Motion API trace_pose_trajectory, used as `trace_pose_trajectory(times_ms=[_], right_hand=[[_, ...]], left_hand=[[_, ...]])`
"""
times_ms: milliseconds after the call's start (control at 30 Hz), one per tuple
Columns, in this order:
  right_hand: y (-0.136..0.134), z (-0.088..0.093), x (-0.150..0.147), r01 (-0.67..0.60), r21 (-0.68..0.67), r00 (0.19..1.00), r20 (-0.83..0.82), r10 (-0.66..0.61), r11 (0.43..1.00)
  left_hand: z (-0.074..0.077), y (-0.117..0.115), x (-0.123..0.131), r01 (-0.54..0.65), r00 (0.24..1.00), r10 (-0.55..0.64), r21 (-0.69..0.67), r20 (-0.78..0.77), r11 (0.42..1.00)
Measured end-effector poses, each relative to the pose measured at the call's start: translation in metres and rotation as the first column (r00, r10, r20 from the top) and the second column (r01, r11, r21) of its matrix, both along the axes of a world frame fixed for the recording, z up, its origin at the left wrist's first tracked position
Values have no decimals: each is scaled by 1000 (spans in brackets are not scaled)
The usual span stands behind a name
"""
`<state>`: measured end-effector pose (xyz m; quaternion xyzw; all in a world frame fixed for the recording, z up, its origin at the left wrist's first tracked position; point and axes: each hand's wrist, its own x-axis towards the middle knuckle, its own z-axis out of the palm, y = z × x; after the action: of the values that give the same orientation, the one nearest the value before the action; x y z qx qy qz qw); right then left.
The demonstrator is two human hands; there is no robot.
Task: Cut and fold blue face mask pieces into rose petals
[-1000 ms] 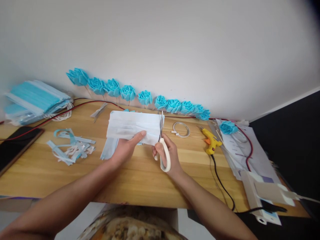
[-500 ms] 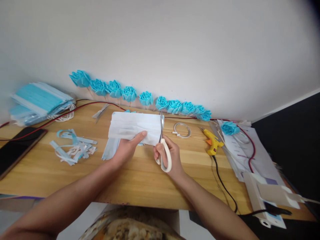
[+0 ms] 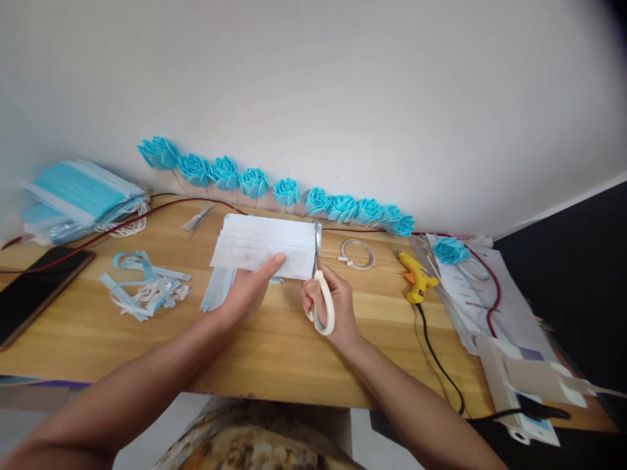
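Observation:
My left hand (image 3: 252, 284) grips a pleated face mask (image 3: 267, 238), white side up, with the thumb on top and the fingers hidden beneath. My right hand (image 3: 336, 300) holds white-handled scissors (image 3: 324, 307), whose blades lie along the mask's right end. A narrow blue-white edge shows just beyond the blades. Under my left hand, another pale blue piece of mask (image 3: 218, 287) lies on the table. Cut strips and scraps (image 3: 147, 284) are heaped to the left.
Blue flowers (image 3: 287, 191) on sticks line the wall. A stack of masks (image 3: 81, 196) and a phone (image 3: 39, 287) are at left. A coiled white strap (image 3: 357, 254), yellow glue gun (image 3: 418, 277), papers (image 3: 484, 294) and a power strip (image 3: 504, 385) are at right. A red-black cable (image 3: 166, 207) crosses the back.
The mask has shifted and lies flatter, its pleats showing more evenly. The scissors stay at its right end, and both hands have hardly moved.

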<state>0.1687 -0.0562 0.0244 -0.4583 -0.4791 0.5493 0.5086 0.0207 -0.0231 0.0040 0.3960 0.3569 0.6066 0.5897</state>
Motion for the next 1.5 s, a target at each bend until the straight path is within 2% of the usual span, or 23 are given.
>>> trace_pose_trajectory(times_ms=[167,267,367,500,700,967,1133,1333,1500], right_hand=[[2,-9,0,-40,21,999,14,40,999],[2,-18,-1,-53,-8,998,19,53,999],[2,-22,-1,-82,-28,996,27,82,996],[1,-20,1,-165,-40,984,58,167,986],[3,-13,7,-335,-74,933,112,342,939],[7,-11,13,-439,-73,877,179,445,895],[9,-14,18,-438,-44,873,218,437,898],[11,-6,21,-433,-23,874,235,426,901],[11,-5,22,-436,-14,881,197,430,900]], left_hand=[[16,5,-1,-33,990,27,42,141,999],[20,9,-4,-49,990,47,15,130,999],[19,14,-7,-120,988,119,2,100,993],[18,19,-12,-241,966,240,-4,101,971],[23,25,-21,-298,951,296,16,85,954],[22,28,-25,-227,974,226,20,35,974],[18,29,-28,-173,984,176,71,-34,982],[22,28,-31,-221,970,226,68,-87,973],[26,25,-33,-186,973,194,73,-127,980]])
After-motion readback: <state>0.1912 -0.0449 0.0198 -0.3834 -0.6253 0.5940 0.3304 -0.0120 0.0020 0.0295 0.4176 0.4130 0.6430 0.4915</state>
